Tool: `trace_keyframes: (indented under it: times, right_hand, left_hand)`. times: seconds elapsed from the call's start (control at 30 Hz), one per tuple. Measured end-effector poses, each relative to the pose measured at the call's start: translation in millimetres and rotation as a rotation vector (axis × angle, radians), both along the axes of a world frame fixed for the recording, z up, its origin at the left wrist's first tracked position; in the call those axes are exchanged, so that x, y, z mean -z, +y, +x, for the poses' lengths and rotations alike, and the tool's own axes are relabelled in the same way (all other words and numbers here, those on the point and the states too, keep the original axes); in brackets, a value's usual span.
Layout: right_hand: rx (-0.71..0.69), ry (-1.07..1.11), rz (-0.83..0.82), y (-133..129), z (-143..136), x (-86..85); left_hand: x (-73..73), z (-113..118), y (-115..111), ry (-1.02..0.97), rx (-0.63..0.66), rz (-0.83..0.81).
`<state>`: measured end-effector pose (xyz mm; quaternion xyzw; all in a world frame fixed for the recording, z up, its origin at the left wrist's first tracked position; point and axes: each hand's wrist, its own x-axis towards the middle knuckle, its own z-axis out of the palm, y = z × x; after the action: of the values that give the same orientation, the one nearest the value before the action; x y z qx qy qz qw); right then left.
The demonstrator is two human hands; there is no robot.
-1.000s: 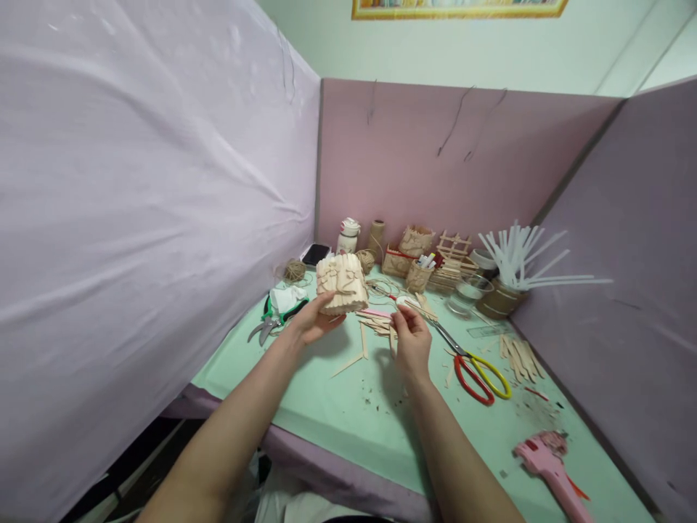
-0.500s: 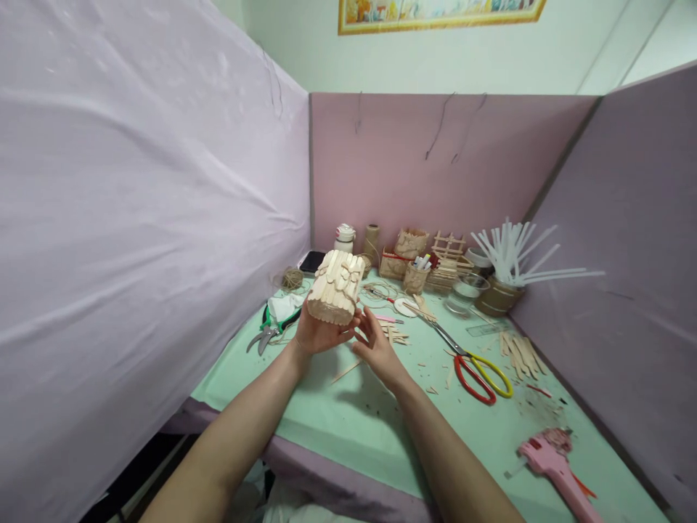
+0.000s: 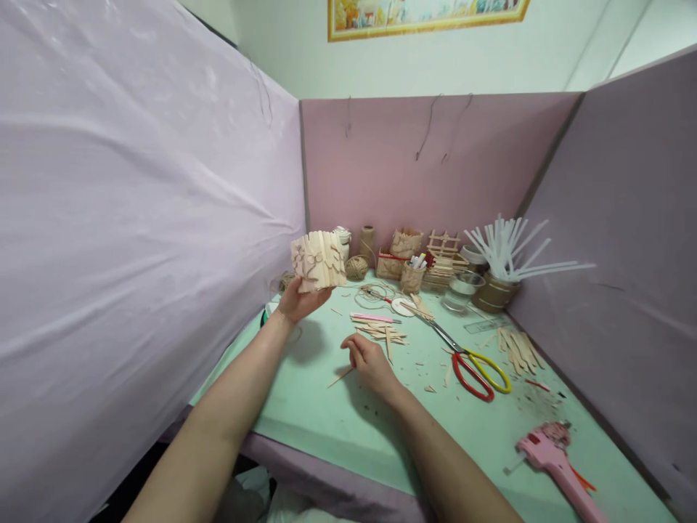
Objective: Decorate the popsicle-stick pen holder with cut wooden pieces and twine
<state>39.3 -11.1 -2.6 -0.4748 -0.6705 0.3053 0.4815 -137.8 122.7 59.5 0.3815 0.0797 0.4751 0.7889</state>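
Observation:
My left hand [image 3: 305, 301] is closed around the bottom of a container made of pale craft sticks [image 3: 319, 263], lifted above the table. Bits of wood are fixed to its side as decoration, and that side faces me. My right hand [image 3: 370, 362] hovers low over the table with loosely bent fingers and nothing in it. A thin wood strip [image 3: 340, 376] lies on the table beside it. Just beyond the right hand are a pile of craft sticks [image 3: 384, 332] and a pink pen [image 3: 375, 317].
Large scissors [image 3: 460, 352] with red and yellow handles and a pink glue gun [image 3: 552, 454] lie to the right. Along the back stand a twine ball [image 3: 357, 267], stick-made boxes [image 3: 407, 242], a glass bowl [image 3: 462, 290] and a pot of white glue sticks [image 3: 498, 290]. Fabric-covered partitions enclose the table.
My left hand has moved left and up with the container, turning it more upright so its decorated side shows. My right hand has come away from it and its fingers have curled in.

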Motion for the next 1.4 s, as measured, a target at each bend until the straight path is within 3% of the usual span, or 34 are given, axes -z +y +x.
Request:
trace_keyframes:
  times: [0.13,0.33,0.5,0.73,1.13,1.4]
  right_hand:
    - [0.058,0.025,0.027,2,1,-0.6]
    - [0.062,0.019,0.043,2,1,0.3]
    - [0.069,0.016,0.053,2,1,0.7]
    - [0.202,0.074,0.065,4,5,0.9]
    - [0.313,0.192,0.183,4,7,2.4]
    - [0.347,0.147,0.218,5,8,7.4]
  left_hand:
    - [14.1,-10,10,0.007,0.027,-0.043]
    - [30.4,1,6,-0.053,0.006,-0.08]
    - [40.1,1,9,-0.027,0.078,-0.082]
    - [61.5,-1,14,0.078,0.178,-0.034]
    - [71.3,2,21,0.181,0.06,0.066]
    - [72.5,5,23,0.267,-0.008,0.105]
